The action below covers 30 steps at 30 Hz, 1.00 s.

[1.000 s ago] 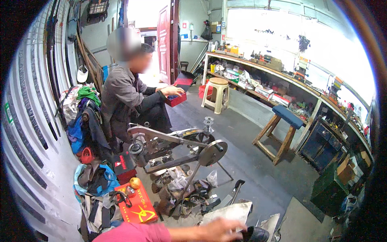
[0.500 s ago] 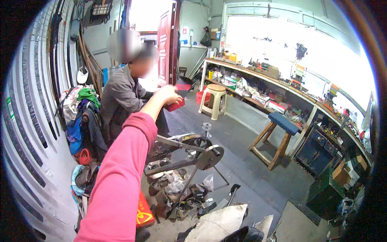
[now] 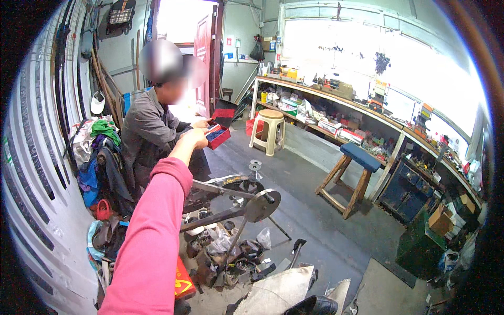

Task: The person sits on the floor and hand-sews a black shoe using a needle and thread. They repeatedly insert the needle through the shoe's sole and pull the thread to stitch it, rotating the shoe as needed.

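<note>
My left hand (image 3: 195, 137), at the end of a pink sleeve (image 3: 144, 239), reaches to the open red box (image 3: 219, 138) that a seated person (image 3: 146, 128) in grey holds. My fingers look closed at the box's near edge, around something small and pale that I cannot make out. The box's black-and-red lid stands raised, with dark blue contents inside. The person's hand (image 3: 200, 124) is beside mine at the box. Below my arm stands a metal machine with a flywheel (image 3: 261, 206). My right hand is out of view.
A white plastic stool (image 3: 265, 140) and a padded wooden stool (image 3: 357, 163) stand before a long cluttered workbench (image 3: 336, 92). Bags and clothes (image 3: 102, 163) are piled left. Worn shoes and scraps (image 3: 226, 254) lie around the machine, near pale cloth (image 3: 273, 289). A red door (image 3: 205, 42) stands open.
My left hand has moved from the dark item at the lower right up and away to the red box. The person's box now sits slightly further left in the picture.
</note>
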Motion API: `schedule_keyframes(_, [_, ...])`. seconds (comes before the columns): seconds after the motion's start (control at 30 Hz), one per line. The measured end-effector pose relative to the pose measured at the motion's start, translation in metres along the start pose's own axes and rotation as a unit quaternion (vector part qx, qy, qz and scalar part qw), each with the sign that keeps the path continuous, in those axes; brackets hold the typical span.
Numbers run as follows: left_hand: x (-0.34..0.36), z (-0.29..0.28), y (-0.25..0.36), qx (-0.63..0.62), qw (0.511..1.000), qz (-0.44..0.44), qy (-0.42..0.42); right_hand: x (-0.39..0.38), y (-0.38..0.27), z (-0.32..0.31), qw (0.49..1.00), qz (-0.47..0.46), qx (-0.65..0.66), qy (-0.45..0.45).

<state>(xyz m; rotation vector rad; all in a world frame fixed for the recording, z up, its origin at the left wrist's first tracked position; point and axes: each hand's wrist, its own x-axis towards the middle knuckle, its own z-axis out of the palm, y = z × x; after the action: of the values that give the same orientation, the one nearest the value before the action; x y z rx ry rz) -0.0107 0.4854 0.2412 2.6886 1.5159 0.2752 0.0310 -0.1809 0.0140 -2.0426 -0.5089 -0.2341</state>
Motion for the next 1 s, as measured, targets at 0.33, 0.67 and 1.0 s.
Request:
schedule_keyframes(0.33, [0.047,0.041,-0.030,0.030,0.997,0.075,-0.019,-0.002,0.011,0.000,0.999,-0.045,0.008,0.002])
schedule_keyframes(0.67, [0.029,0.025,-0.003,0.059,0.997,0.003,-0.058,-0.004,0.012,0.001,1.000,-0.010,-0.019,0.000])
schedule_keyframes(1.0, [-0.026,0.011,0.050,0.091,0.989,0.118,0.004,-0.008,0.008,-0.003,1.000,0.009,-0.014,0.006])
